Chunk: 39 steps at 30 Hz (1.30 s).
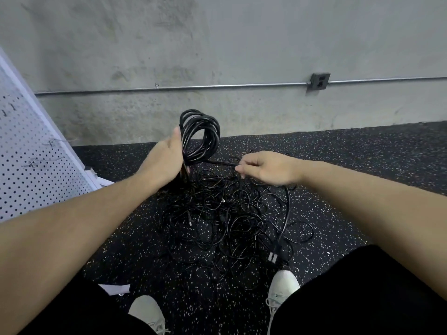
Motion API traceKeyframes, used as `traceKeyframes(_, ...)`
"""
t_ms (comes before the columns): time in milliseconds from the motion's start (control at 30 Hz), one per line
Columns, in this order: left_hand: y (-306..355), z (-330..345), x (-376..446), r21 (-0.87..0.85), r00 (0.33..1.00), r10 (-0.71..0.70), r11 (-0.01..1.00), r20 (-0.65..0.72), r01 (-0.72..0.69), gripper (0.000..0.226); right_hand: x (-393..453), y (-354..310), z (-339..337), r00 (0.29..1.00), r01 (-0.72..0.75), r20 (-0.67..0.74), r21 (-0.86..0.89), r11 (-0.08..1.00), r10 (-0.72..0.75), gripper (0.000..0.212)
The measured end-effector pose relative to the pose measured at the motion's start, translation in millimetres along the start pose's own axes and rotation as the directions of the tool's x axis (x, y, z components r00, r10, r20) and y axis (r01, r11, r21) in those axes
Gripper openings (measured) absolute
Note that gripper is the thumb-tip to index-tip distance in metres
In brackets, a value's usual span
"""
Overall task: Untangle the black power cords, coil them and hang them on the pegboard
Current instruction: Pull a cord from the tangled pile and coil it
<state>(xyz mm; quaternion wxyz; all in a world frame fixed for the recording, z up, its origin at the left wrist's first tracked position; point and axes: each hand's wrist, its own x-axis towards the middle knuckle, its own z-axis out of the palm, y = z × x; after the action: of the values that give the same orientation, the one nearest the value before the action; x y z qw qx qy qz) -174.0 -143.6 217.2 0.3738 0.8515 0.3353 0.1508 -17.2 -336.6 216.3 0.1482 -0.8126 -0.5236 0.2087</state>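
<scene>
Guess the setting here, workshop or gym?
Probably a workshop or utility room: bare concrete wall with surface-mounted conduit and outlet box, a white pegboard, speckled rubber floor.

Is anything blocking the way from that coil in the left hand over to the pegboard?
Nothing visible does. The left hand holds the coil above the floor, and the pegboard stands off to the left with only open air between.

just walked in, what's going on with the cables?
A person is sorting black power cords on the speckled black floor. Their left hand grips a coiled bundle of black cord, while the right hand pinches the strand running off it. A tangled pile of black cords still lies below. The white pegboard at left holds no cords in view.
</scene>
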Motion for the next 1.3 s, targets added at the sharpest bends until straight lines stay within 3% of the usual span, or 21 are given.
traceKeyframes(133,-9.1,2.0,8.6,0.054,0.998,-0.059,0.997,-0.015,0.059,0.074,0.3,-17.1,2.2,0.989,0.146,0.011,-0.136,0.980,-0.146,0.027)
traceKeyframes(233,-0.1,5.2,11.2,0.166,0.996,-0.091,0.982,-0.008,0.091,0.064,0.2,-38.0,3.7,0.945,0.297,-0.032,-0.327,0.897,-0.324,0.028)
traceKeyframes(333,6.0,16.1,9.5,0.343,0.994,-0.085,0.938,0.073,0.055,0.059,4.8,-44.9,3.5,0.899,0.328,-0.103,-0.489,0.808,-0.427,0.029)
traceKeyframes(400,10.1,22.0,3.5,0.486,0.992,-0.059,0.874,0.107,0.000,0.058,6.5,-42.4,-1.7,0.885,0.310,-0.168,-0.484,0.818,-0.435,0.031)
traceKeyframes(500,18.4,26.2,-5.9,0.563,0.982,0.035,0.815,0.188,-0.137,0.061,7.4,-34.9,-14.5,0.894,0.233,-0.300,-0.324,0.917,-0.333,0.032)
traceKeyframes(600,25.9,25.8,-12.1,0.546,0.953,0.069,0.806,0.296,-0.228,0.059,6.8,-27.9,-25.3,0.918,0.134,-0.374,-0.024,0.991,-0.133,0.031)
traceKeyframes(700,24.7,23.2,-16.5,0.462,0.914,0.075,0.844,0.400,-0.271,0.045,6.5,-25.4,-29.4,0.927,0.163,-0.361,0.143,0.976,-0.102,0.046)
traceKeyframes(833,29.1,15.5,-22.3,0.276,0.871,0.235,0.885,0.431,-0.376,0.046,11.9,-20.0,-27.0,0.934,0.211,-0.346,0.324,0.922,-0.092,0.054)
traceKeyframes(933,29.5,13.0,-25.3,0.201,0.787,0.381,0.827,0.486,-0.525,0.058,16.9,-11.0,-23.4,0.961,0.189,-0.263,0.398,0.898,-0.085,0.027)
traceKeyframes(1000,24.5,14.6,-25.0,0.151,0.768,0.408,0.830,0.493,-0.537,0.063,18.2,-2.8,-18.7,0.986,0.118,-0.163,0.513,0.850,-0.038,0.021)
traceKeyframes(1100,16.5,16.8,-26.6,0.132,0.796,0.406,0.851,0.449,-0.508,0.049,14.6,15.5,-14.6,0.996,-0.090,0.078,0.628,0.773,0.053,0.025)
traceKeyframes(1167,14.3,15.6,-28.4,0.118,0.832,0.407,0.870,0.376,-0.479,0.053,11.7,29.2,-14.5,0.976,-0.198,0.200,0.676,0.710,0.083,0.019)
traceKeyframes(1233,12.5,14.6,-25.4,0.098,0.867,0.399,0.891,0.299,-0.443,0.058,9.6,36.8,-14.4,0.961,-0.265,0.256,0.761,0.592,0.102,0.013)
traceKeyframes(1300,12.7,16.6,-23.1,0.064,0.880,0.398,0.902,0.261,-0.427,0.048,6.9,37.9,-11.9,0.968,-0.247,0.220,0.768,0.591,0.118,0.015)
